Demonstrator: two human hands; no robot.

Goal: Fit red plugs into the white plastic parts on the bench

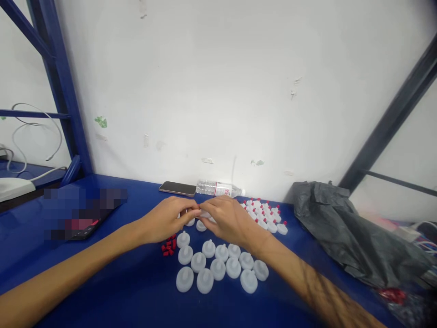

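Note:
My left hand and my right hand meet over the middle of the table, fingertips touching. The right fingers close round a white plastic nozzle cap, mostly hidden by them. My left thumb and fingers are pinched together against it; what lies between them is hidden. Below my hands, several white nozzle caps stand with their spouts up. Small red tips lie in a pile under my left wrist. Beyond my right hand, several white caps fitted with red tips are grouped together.
A smartphone and a clear plastic bottle lie along the wall at the back of the blue table. A dark, partly blurred-out object is at the left. A grey plastic bag covers the right side.

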